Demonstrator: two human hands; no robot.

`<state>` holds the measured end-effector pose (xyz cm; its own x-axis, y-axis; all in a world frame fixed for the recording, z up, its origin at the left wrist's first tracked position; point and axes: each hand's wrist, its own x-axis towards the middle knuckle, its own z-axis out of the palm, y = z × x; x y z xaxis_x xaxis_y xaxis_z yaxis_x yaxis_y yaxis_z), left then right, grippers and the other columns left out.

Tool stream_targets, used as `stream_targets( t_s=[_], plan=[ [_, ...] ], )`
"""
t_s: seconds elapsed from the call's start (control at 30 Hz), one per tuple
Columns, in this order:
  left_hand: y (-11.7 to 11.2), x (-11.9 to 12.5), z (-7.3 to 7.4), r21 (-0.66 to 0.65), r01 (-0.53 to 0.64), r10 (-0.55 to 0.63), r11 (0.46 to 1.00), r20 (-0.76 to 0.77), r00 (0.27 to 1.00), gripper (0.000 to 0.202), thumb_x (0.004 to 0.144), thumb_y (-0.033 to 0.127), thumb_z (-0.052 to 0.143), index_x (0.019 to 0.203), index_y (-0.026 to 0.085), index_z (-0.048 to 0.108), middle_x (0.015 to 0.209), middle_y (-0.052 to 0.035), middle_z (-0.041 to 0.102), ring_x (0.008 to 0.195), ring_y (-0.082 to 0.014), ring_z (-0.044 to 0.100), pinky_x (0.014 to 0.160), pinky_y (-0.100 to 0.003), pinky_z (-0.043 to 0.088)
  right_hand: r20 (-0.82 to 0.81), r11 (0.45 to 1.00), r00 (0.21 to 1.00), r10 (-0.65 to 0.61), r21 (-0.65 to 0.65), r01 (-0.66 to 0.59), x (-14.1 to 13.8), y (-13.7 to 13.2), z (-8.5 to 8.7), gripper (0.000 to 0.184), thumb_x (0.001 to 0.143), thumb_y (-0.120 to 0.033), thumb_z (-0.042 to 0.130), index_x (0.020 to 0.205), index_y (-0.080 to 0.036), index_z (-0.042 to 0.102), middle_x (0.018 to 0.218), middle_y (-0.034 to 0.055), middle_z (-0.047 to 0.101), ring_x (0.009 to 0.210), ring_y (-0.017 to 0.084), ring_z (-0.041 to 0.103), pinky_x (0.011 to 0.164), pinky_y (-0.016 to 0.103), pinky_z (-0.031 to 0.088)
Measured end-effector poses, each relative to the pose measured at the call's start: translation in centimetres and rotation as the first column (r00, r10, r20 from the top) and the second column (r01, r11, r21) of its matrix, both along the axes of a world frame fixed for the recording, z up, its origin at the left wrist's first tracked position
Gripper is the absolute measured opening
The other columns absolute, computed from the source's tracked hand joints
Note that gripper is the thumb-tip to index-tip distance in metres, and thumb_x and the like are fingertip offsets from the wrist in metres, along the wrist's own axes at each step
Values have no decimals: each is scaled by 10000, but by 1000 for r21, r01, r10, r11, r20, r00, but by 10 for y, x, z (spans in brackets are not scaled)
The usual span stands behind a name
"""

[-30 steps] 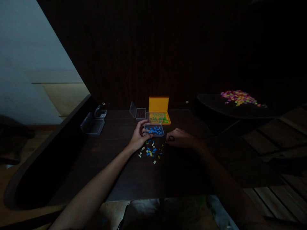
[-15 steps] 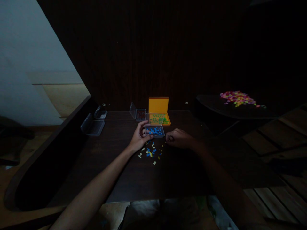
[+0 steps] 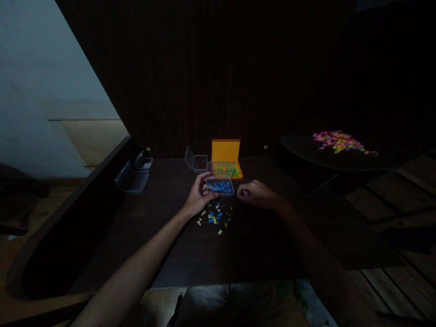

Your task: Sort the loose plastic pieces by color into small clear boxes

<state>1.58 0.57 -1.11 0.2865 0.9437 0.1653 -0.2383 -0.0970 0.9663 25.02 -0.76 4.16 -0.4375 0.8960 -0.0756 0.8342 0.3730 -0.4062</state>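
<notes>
My left hand [image 3: 198,194] grips the left side of a clear plastic box [image 3: 233,192] with its lid up. Several small blue bricks [image 3: 223,186] lie inside it. Just right of the box, my right hand [image 3: 256,195] is curled with its fingers bent in; whatever they hold, if anything, is hidden. On the dark table in front of the box lies a loose scatter of small blue, cream and yellow bricks [image 3: 214,220]. A yellow case [image 3: 225,150] stands open behind the box, with green pieces [image 3: 226,170] in its base.
A small clear box [image 3: 200,163] with dark red pieces stands behind my left hand. Two open clear boxes, a larger one [image 3: 136,181] and a smaller one [image 3: 146,162], sit at the left. Colourful pieces [image 3: 340,141] are heaped on a side shelf [image 3: 299,147] at right.
My right hand has shifted very slightly right and up, staying curled beside the box. My left hand keeps its hold. The view has tilted a little.
</notes>
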Motion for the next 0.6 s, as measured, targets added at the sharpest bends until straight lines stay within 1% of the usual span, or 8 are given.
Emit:
stream_targets(
  t_s=[0.13,0.23,0.3,0.4,0.5,0.6],
  plan=[
    [-2,2,1,10,4,-4,1000,-7,1000,676,606,148,784,1198,240,471,1269,-88,516,818,-104,607,717,-251,511,-244,998,970,-22,56,37,1,2,0,212,787,-320,552,793,-160,690,538,-42,503,492,89,408,512,202,299],
    [-6,4,3,17,12,-12,1000,-18,1000,677,606,149,784,1205,240,482,1268,-92,520,820,-107,601,719,-256,510,-299,988,954,-36,136,80,0,3,-4,256,802,-357,539,811,-154,696,517,-45,479,483,91,396,518,209,295],
    [-9,6,4,23,28,-28,999,-17,999,671,615,150,782,1211,240,487,1261,-94,529,825,-111,600,713,-254,509,-270,980,962,-46,175,97,-2,4,-8,261,811,-360,530,821,-159,697,520,-41,489,488,97,411,527,215,297],
    [-13,10,5,22,65,-65,998,-1,998,671,618,150,785,1213,241,486,1261,-96,531,826,-112,597,705,-247,505,-166,969,981,-100,209,134,-6,3,-10,239,816,-339,527,826,-174,699,563,-21,550,512,108,454,543,225,298],
    [-16,12,7,16,79,-79,997,-1,997,676,615,158,793,1214,238,489,1256,-96,536,829,-114,595,715,-251,504,-33,961,985,-167,220,170,-13,0,-7,225,825,-314,522,849,-189,708,644,10,628,553,123,506,556,235,298],
    [-18,14,7,14,80,-80,997,-3,997,672,619,155,793,1213,226,486,1243,-99,544,821,-110,593,712,-243,505,61,955,977,-207,229,188,-18,-3,-4,233,838,-317,519,893,-203,715,724,29,680,611,140,555,571,238,308]
  ],
)
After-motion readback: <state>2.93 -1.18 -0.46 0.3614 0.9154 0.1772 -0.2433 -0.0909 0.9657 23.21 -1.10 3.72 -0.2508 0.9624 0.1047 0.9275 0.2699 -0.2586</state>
